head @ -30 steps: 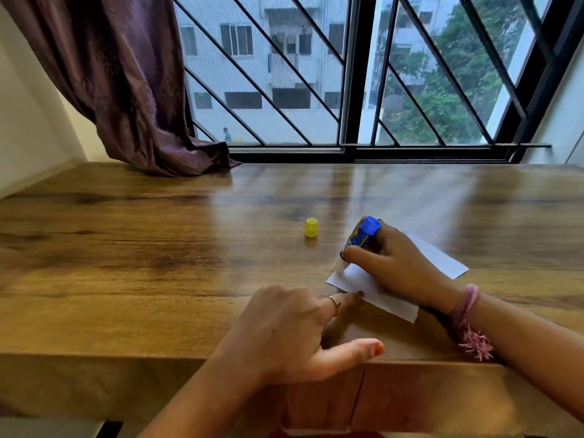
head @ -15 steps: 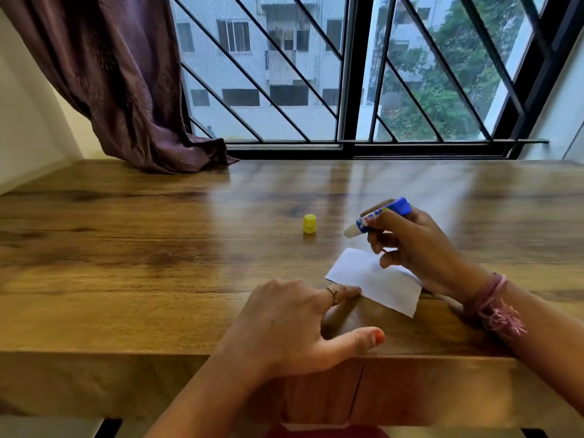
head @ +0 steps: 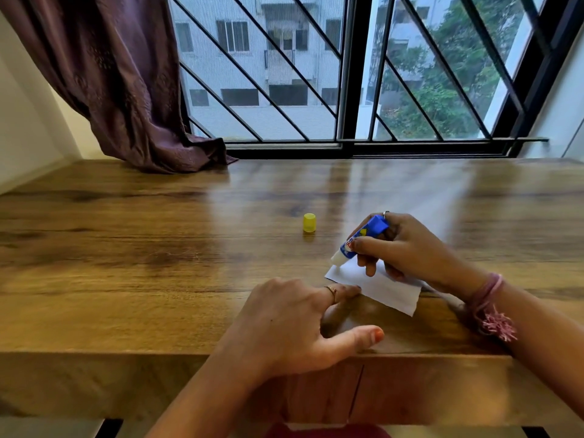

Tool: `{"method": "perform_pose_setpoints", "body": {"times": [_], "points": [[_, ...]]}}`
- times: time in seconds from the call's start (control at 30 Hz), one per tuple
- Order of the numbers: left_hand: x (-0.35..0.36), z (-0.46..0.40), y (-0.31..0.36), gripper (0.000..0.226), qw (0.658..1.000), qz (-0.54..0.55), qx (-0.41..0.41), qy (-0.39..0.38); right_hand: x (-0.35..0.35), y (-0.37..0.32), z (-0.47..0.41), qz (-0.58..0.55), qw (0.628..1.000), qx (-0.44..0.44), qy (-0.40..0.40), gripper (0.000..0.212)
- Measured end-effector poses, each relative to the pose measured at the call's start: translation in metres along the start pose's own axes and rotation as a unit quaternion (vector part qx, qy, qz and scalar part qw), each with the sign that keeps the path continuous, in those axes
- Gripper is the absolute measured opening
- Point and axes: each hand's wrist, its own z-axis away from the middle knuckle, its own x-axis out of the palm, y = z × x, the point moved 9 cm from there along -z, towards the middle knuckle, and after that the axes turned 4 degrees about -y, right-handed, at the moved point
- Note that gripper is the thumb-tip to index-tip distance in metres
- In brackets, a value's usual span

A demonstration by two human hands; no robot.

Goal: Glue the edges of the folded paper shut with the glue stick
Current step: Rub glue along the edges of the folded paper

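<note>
We see paper (head: 384,290) under our right fingers (head: 369,267), just right of our left fingertips (head: 355,289), cap (head: 309,222) beyond them

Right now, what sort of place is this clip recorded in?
Probably a room in a flat, at a wooden desk set against a barred window. A purple curtain hangs at the left, and an apartment block and trees show outside.

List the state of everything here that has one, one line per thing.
Glue stick: uncapped, tilted, tip down at the paper's far corner, held by the right hand.
Cap: off, standing alone on the table.
Paper: folded, lying flat.
Left hand: fingers pressing the paper's near edge.
Curtain: pulled aside.
</note>
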Motion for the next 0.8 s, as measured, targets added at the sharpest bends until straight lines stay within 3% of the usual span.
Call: {"method": "perform_pose_setpoints", "body": {"times": [0.2,0.33,0.5,0.63,0.8], "points": [[0.003,0.000,-0.002,0.073,1.000,0.009,-0.003,-0.007,-0.011,-0.007,-0.002,0.082,0.995,-0.034,0.043,0.016],[0.002,-0.001,-0.001,0.071,1.000,0.007,0.002,-0.004,-0.002,-0.008,-0.001,0.055,0.998,-0.042,0.003,0.016],[0.004,-0.001,-0.003,0.072,1.000,0.014,-0.003,-0.008,-0.014,-0.006,-0.005,0.098,0.994,-0.031,0.045,0.017],[0.003,-0.002,-0.002,0.073,1.000,0.017,0.001,-0.008,-0.003,-0.002,-0.003,0.048,0.999,-0.021,-0.002,0.017],[0.001,-0.002,-0.002,0.073,1.000,0.012,-0.002,-0.003,-0.017,-0.003,-0.006,0.092,0.994,-0.022,0.050,0.017]]}}
